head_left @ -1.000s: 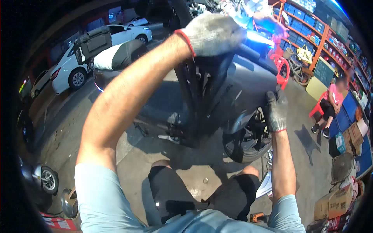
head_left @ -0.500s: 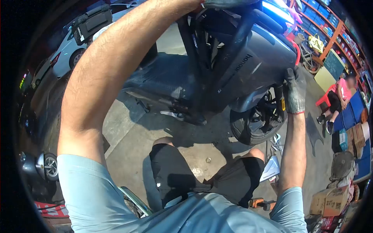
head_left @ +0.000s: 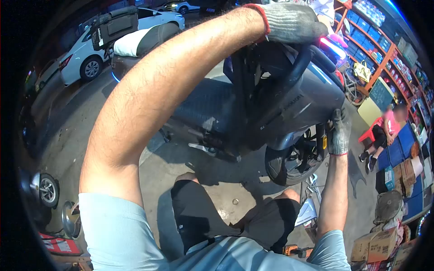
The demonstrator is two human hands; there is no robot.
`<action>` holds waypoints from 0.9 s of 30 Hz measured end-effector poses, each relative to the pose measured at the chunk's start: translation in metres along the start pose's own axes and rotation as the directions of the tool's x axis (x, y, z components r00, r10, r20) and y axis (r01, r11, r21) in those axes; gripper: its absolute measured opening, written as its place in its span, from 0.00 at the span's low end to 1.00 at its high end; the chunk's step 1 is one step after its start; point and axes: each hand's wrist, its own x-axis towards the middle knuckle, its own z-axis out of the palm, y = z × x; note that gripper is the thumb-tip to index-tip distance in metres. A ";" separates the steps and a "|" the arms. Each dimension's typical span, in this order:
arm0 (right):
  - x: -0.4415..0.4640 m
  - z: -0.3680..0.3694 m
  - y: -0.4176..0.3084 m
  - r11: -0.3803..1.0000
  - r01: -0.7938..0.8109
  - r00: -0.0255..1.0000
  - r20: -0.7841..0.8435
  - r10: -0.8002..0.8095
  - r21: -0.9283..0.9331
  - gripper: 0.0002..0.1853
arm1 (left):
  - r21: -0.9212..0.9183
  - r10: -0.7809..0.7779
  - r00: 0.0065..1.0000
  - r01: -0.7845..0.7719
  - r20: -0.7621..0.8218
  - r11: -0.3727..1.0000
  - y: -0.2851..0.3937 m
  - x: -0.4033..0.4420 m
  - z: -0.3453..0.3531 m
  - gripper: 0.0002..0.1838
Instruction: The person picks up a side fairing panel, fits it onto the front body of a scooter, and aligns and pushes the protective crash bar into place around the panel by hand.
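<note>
A dark grey scooter (head_left: pixel 303 97) stands sideways before me, its front wheel (head_left: pixel 289 167) at the right. My left hand (head_left: pixel 291 23), in a grey glove with a red cuff, is raised over the handlebar area near the lit red and white strip; its fingers are curled, and what they hold is hidden. Lower and to the right, my right hand (head_left: pixel 339 132), gloved too, is at the front edge of the scooter's body above the wheel. Its fingers are bent against that edge, beside a small yellow reflector (head_left: pixel 324 142).
Tools (head_left: pixel 313 184) and a pale panel (head_left: pixel 306 212) lie right of my knees, an orange power tool (head_left: pixel 291 249) below. A person (head_left: pixel 391 122) sits at the right near shelves (head_left: pixel 377 58) and cardboard boxes (head_left: pixel 374 245). A white car (head_left: pixel 90 63) stands back left.
The view has swung up again after dipping. Against the scooter, my left hand stays near the handlebar and my right hand stays at the front edge.
</note>
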 end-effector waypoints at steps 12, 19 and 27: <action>-0.003 -0.002 0.002 0.996 -0.059 0.998 -0.005 0.060 0.064 0.19 | -0.233 -0.597 0.658 0.559 -0.458 0.795 0.039 -0.080 -0.010 0.13; -0.001 -0.012 0.007 0.994 -0.091 0.996 0.004 0.091 0.061 0.19 | -0.557 -0.864 0.225 0.686 -0.451 0.469 0.110 -0.119 0.018 0.19; -0.011 -0.004 -0.001 0.984 -0.044 0.999 0.036 0.038 0.171 0.20 | -0.486 -0.981 0.134 0.853 -0.144 0.188 0.153 -0.125 0.072 0.32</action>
